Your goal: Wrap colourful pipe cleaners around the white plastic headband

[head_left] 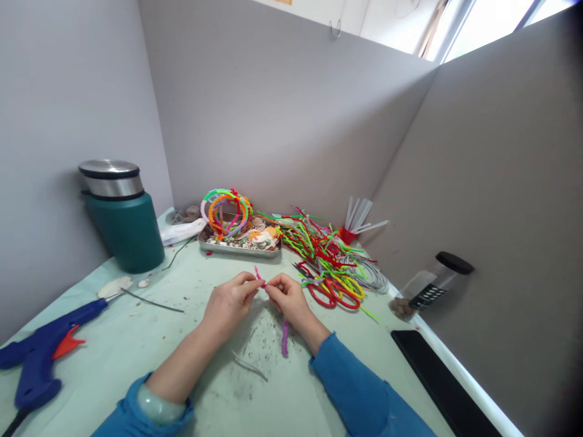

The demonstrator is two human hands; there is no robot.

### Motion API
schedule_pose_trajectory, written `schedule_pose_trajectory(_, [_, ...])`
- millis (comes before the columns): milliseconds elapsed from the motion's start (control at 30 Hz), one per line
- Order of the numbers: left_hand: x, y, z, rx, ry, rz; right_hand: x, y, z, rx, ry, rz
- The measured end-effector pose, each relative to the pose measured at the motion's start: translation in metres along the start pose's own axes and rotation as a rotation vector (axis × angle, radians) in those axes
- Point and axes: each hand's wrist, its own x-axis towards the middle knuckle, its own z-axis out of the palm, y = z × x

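Observation:
Both hands meet above the middle of the table. My left hand [230, 301] pinches a fuzzy pink pipe cleaner [257, 273], whose tip sticks up past the fingers. Thumb and fingers of my right hand [290, 301] are closed on the same pink piece, right beside the left fingertips. Below the right palm hangs a purple pipe cleaner end [285, 338]; whether it joins the pink part is hidden by the hand. On the table under the hands lies a short grey-white strand [249, 366].
A metal tray [237, 249] holds colourful fuzzy rings and small pieces. Right of it are heaped pipe cleaners [319, 240] and red-handled scissors [334, 294]. A green flask [125, 230] and blue glue gun [43, 349] stand left; a clear jar [430, 288] and black bar [437, 376] right.

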Motion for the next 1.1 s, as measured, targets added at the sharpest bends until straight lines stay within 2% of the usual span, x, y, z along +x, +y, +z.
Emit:
schedule_pose_trajectory(367, [0.0041, 0.0008, -0.0023, -0.210, 0.026, -0.020, -0.0022, 0.0018, 0.0001, -0.045, -0.045, -0.047])
schedule_pose_trajectory(500, [0.0041, 0.0023, 0.0006, -0.280, -0.012, -0.150, -0.0038, 0.0026, 0.0008, -0.108, -0.032, -0.104])
schedule_pose_trajectory(633, [0.0054, 0.0043, -0.0008, -0.347, -0.125, -0.275, -0.0070, 0.0002, 0.0010, -0.134, -0.027, -0.151])
schedule_pose_trajectory(767, [0.0079, 0.0030, -0.0041, -0.424, -0.216, -0.299, -0.0065, -0.0017, -0.0024, -0.017, -0.101, -0.075])
schedule_pose_trajectory(867, [0.0088, 0.0028, -0.0046, -0.556, -0.281, -0.343, -0.0033, -0.0023, -0.0058, 0.061, -0.105, -0.006])
schedule_pose_trajectory(1000, [0.0075, 0.0071, -0.0044, -0.658, -0.405, -0.346, -0.0013, -0.0046, -0.0064, 0.159, -0.147, 0.013])
schedule_pose_trajectory(1100, [0.0061, 0.0097, -0.0041, -0.626, -0.414, -0.313, -0.0022, -0.0055, -0.0047, 0.233, -0.151, 0.036])
